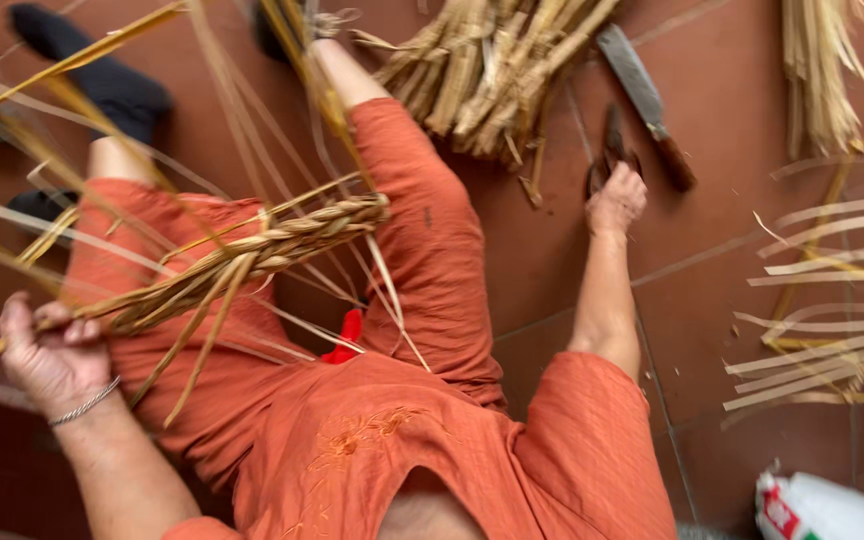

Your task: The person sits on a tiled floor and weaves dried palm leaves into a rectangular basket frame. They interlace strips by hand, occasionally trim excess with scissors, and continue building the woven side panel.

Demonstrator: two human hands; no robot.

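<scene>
Left hand: left hand (50, 352), fingers clenched round the near end of a plaited straw braid (252, 255), low at the left edge of the view.
Braid: runs up and right across the lap; loose straw strands (102, 110) fan out toward the upper left.
Right hand: right hand (616, 198), fingers curled down onto dark scissors (607, 150) on the red tiled floor (552, 260); whether they grip is unclear.
Beside it: cleaver (644, 100), just right of the scissors.
Upper edge: bundle of straw stalks (492, 70).
Right edge: flat pale strips (832, 300); white bag (827, 508) in the lower right corner.
Open room: bare tiles between forearm and strips.
</scene>
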